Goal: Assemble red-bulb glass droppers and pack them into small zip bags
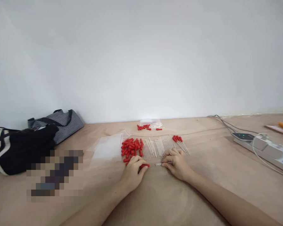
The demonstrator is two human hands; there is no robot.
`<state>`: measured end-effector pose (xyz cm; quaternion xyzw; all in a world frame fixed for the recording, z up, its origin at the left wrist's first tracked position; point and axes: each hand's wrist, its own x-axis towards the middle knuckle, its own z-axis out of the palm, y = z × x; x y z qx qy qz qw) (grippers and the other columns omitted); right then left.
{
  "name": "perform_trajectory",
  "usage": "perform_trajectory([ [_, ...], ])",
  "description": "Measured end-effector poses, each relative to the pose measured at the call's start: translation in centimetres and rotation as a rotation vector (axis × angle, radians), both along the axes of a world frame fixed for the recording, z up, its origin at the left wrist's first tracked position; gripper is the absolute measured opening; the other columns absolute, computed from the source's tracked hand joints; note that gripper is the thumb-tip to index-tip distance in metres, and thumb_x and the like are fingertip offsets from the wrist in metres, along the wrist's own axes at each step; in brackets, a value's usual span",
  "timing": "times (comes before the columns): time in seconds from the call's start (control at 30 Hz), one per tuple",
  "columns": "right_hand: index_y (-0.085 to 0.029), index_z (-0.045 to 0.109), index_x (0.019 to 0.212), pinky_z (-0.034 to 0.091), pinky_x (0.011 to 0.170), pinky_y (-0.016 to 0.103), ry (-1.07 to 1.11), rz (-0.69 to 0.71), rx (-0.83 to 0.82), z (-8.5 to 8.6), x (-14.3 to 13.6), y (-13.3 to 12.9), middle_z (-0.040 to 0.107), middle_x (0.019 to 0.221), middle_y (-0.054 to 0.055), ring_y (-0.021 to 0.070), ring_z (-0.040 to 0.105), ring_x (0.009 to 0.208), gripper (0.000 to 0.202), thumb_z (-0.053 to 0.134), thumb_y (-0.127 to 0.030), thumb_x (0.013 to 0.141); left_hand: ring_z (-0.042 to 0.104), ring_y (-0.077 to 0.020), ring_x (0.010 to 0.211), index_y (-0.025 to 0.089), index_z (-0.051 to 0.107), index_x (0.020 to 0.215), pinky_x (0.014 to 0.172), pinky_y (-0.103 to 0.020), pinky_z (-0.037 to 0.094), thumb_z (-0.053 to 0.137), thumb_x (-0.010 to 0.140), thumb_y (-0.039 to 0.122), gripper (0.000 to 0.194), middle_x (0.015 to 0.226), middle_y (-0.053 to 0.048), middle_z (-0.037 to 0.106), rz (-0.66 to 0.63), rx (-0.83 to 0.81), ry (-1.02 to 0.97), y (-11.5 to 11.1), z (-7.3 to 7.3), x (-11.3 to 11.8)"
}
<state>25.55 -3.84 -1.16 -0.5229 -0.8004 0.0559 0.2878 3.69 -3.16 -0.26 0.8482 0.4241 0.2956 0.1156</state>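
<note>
My left hand [135, 171] is closed on a red rubber bulb [145, 165], its narrow end pointing right. Facing it across a small gap, my right hand [175, 164] pinches a thin clear dropper tube [158, 164] whose end points left. Behind my left hand lies a heap of red rubber bulbs [131, 146]. A row of clear dropper tubes [159, 147] is spread side by side beyond both hands. Past my right hand, several tubes fitted with red bulbs [177, 138] lie slanted together.
Clear plastic bags [108, 147] lie flat left of the heap. Farther back are more red bulbs [143, 127] beside a small bag [151, 122]. Black and striped bags [63, 122] stand left. On the right sits a power strip [269, 150] with cables. A pixelated patch hides something left.
</note>
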Motion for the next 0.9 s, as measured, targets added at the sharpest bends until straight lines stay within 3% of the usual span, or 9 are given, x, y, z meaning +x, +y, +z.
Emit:
perform_trajectory([
  [0.2,-0.019,0.054,0.076,0.024,0.078,0.034,0.034,0.029,0.114,0.0,-1.5,-1.0,0.061,0.077,0.001,0.0144,0.052,0.076,0.015,0.042,-0.020,0.085,0.051,-0.0181,0.080,0.019,0.054,0.082,0.073,-0.032,0.041,0.047,0.082,0.018,0.007,0.081,-0.002,0.058,-0.004,-0.008,-0.026,-0.3,0.1,-0.1],
  [0.9,-0.020,0.056,0.077,0.018,0.080,0.033,0.124,0.177,0.027,0.3,-2.6,-1.9,0.061,0.068,-0.003,0.0104,0.053,0.066,0.016,0.042,-0.018,0.083,0.053,-0.0176,0.075,0.021,0.060,0.079,0.071,-0.033,0.028,0.053,0.080,0.019,0.008,0.076,0.002,0.066,-0.005,0.006,0.039,-0.5,0.5,0.3],
])
